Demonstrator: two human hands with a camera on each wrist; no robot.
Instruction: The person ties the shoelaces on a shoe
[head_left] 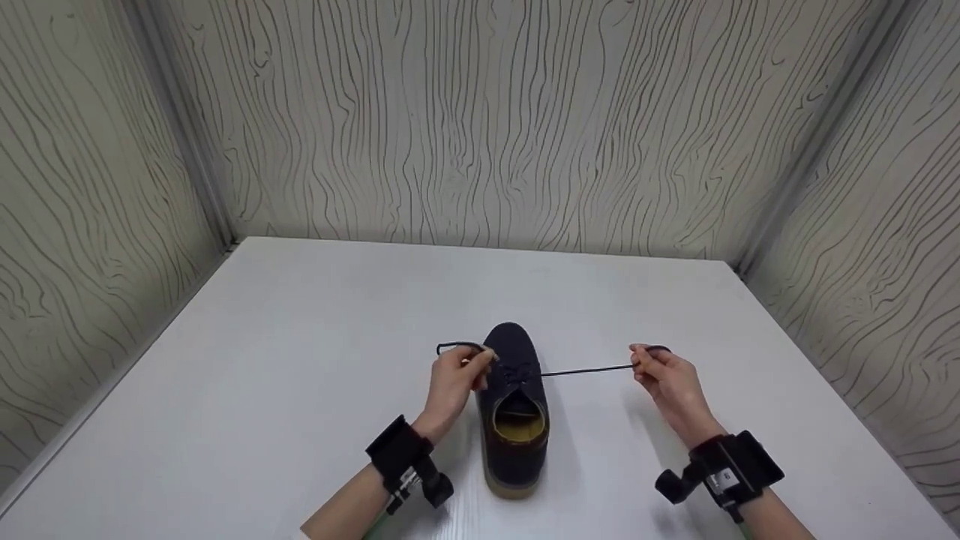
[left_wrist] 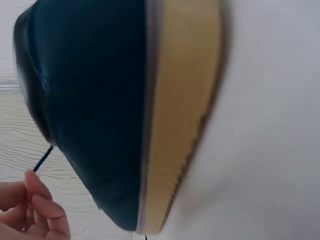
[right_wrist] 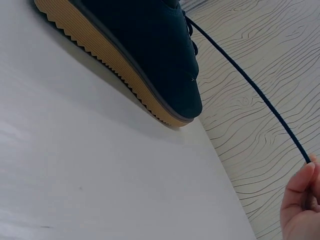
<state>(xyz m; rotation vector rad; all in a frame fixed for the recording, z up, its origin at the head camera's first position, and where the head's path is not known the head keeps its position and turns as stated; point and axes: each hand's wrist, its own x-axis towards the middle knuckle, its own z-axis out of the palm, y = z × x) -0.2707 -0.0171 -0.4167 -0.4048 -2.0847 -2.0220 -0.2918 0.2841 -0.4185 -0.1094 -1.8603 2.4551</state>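
Note:
A dark navy shoe [head_left: 517, 450] with a tan sole stands on the white table, its toe pointing away from me. My left hand [head_left: 454, 379] pinches one end of the dark shoelace [head_left: 459, 344] at the left side of the laced part, and a loose bit sticks out beyond the fingers. Out to the right, my right hand [head_left: 673, 386] pinches the other end of the lace, which runs nearly straight from the shoe. In the left wrist view the shoe's side [left_wrist: 95, 100] fills much of the picture. The lace [right_wrist: 250, 82] bows slightly in the right wrist view.
The white table [head_left: 337, 300] reaches back to a wood-grain patterned wall [head_left: 480, 127], with similar panels on the left and right. Each wrist wears a black strap with a small camera; the left one [head_left: 401, 454] sits close to the shoe.

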